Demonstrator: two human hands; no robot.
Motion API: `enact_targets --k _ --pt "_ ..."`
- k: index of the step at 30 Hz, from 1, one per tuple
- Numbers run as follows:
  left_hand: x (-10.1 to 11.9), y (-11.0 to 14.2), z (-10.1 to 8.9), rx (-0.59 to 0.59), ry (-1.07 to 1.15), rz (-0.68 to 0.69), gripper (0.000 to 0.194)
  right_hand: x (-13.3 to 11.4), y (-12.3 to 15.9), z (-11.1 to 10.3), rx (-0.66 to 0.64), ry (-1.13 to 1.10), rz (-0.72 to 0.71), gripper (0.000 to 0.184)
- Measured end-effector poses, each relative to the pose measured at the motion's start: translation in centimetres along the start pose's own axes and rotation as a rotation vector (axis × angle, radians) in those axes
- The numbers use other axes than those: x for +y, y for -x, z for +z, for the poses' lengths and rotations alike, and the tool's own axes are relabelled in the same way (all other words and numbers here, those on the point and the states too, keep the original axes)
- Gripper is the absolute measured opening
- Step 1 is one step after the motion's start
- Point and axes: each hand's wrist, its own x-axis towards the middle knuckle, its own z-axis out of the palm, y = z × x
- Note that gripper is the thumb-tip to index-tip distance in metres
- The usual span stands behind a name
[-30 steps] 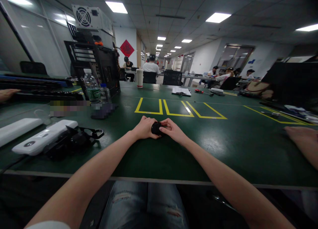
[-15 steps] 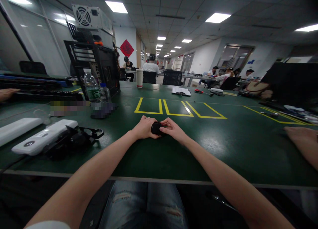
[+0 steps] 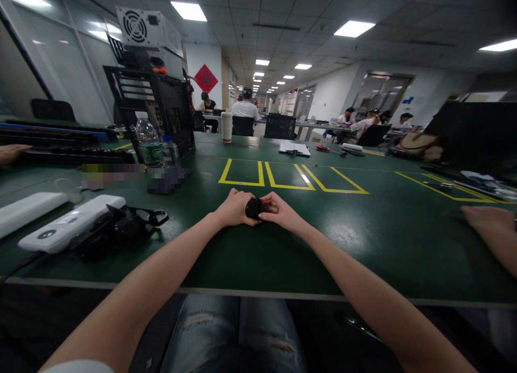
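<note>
Between my two hands is a small, rounded black object (image 3: 253,208), just above or on the green table; its exact kind cannot be made out. My left hand (image 3: 235,207) is closed around its left side, the thumb low and the fingers over the far edge. From the right, my right hand (image 3: 278,208) pinches it with thumb and fingertips. Both forearms reach in from the front edge. Part of the object is hidden behind my fingers.
Yellow tape outlines (image 3: 242,183) mark the table beyond my hands. To the left lie a white power bank (image 3: 72,222), black straps (image 3: 117,227), bottles (image 3: 149,141) and a computer case (image 3: 161,103). A clipboard (image 3: 294,148) lies farther back. Another person's hand (image 3: 490,225) rests at right.
My right thumb has shifted slightly down and left along the black object's edge. My left hand and the object stay almost in place.
</note>
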Motion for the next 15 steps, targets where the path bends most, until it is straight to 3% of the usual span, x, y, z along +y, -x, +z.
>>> enact_targets --k 7,15 --pt "0.12 0.04 -0.22 -0.01 0.035 0.001 0.054 -0.2 -0.02 0.15 0.044 0.044 0.041 0.03" --pt "0.11 -0.01 -0.19 -0.02 0.021 -0.02 0.053 -0.61 0.22 0.01 -0.009 0.024 0.027 0.034"
